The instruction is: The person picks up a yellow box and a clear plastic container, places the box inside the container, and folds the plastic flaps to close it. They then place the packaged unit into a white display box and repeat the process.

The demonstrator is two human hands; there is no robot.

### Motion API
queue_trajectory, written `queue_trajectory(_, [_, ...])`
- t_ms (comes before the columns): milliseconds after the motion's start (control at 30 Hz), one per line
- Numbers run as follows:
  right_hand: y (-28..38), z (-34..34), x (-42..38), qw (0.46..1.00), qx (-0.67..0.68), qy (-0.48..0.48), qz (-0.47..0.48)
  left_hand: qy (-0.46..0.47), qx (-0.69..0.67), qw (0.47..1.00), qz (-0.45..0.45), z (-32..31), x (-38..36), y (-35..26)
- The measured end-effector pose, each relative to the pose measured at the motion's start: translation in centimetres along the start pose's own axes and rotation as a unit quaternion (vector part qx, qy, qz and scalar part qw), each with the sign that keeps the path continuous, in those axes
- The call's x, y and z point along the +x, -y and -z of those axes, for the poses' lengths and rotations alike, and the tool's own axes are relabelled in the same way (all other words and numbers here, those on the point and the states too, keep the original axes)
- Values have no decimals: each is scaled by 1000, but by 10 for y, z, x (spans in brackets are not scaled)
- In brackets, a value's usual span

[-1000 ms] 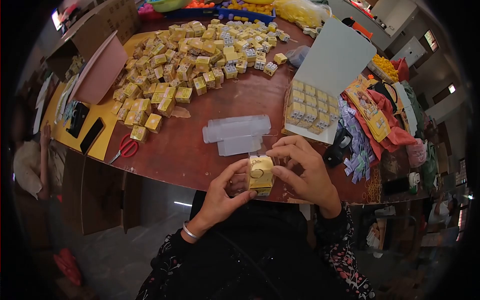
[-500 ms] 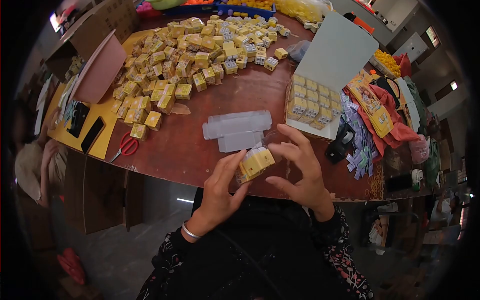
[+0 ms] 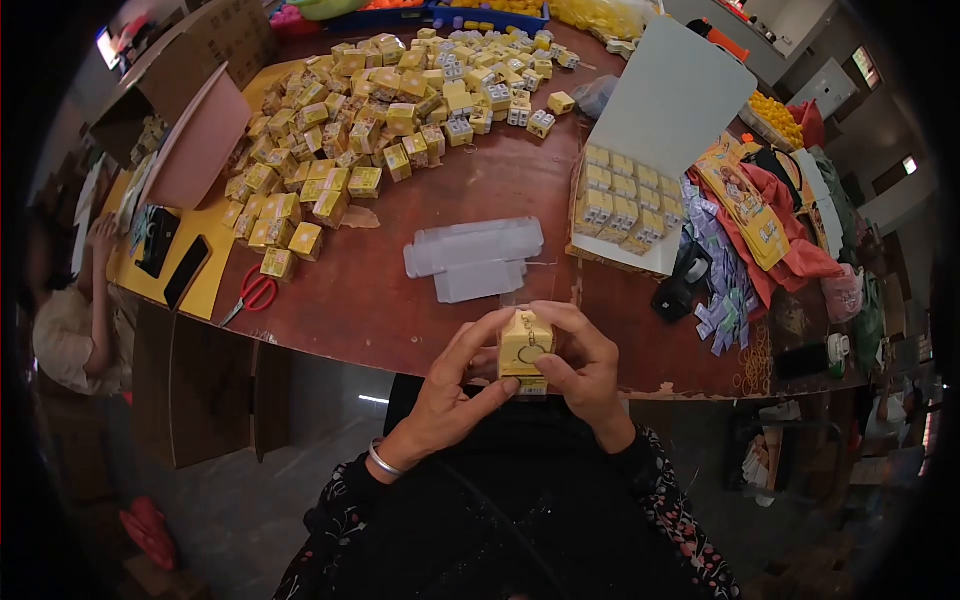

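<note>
Both my left hand (image 3: pixel 447 388) and my right hand (image 3: pixel 583 372) are closed on a small yellow box (image 3: pixel 525 345) at the table's front edge. A dark ring-shaped mark or loop shows on its face; which of the two I cannot tell. Just beyond lies a flat, clear plastic tray (image 3: pixel 475 255). To the right, an open display carton (image 3: pixel 625 257) holds several small yellow boxes in rows, its pale lid raised. A large heap of small yellow boxes (image 3: pixel 330 190) spreads over the back left of the table.
Red scissors (image 3: pixel 258 292) and a phone (image 3: pixel 187 272) lie at the left, near a pink basin (image 3: pixel 197 140). Purple-white packets (image 3: pixel 728 290), a black object (image 3: pixel 682 288) and rubber bands (image 3: pixel 752 372) are at the right. Another person (image 3: pixel 75 330) is at the far left.
My right hand has come in from the right and now grips the yellow box too. The box has turned more upright and faces me. The other person's arm has moved up.
</note>
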State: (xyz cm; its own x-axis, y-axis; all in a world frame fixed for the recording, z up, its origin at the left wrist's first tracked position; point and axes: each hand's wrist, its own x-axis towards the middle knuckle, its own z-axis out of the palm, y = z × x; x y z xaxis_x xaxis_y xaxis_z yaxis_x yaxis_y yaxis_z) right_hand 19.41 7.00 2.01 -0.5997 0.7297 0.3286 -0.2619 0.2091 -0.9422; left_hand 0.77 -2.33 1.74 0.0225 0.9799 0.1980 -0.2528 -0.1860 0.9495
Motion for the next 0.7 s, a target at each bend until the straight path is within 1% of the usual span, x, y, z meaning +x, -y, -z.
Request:
queue_trajectory(67, [-1,-3,0,999,-35,-19,10,3,-3,1000,12,0,-1,1])
queue_trajectory(167, [-3,-9,-1,997,-68,-27,29,-9,-50,998,34,1,-3,5])
queue_trajectory(267, [-7,-11,-4,993,-105,-22,43,-16,-25,1000,-9,6,-3,7])
queue_trajectory(300, [-9,-12,-6,992,-119,-20,46,-22,-38,999,-19,7,-2,9])
queue_trajectory(400, [-12,-15,-2,986,-125,-44,100,-35,-78,995,-47,8,0,14])
queue_trajectory(467, [-9,-15,1,984,-131,-45,111,-38,-107,992,-59,7,0,16])
queue_trajectory(600, [-5,-15,-2,983,-150,-46,97,-70,-167,983,-41,1,1,14])
queue_trajectory(667, [0,-5,5,971,-195,27,134,-86,-178,980,-27,-2,1,8])
queue_trajectory(700, [2,0,8,962,-216,63,152,-84,-151,985,-29,-1,1,8])
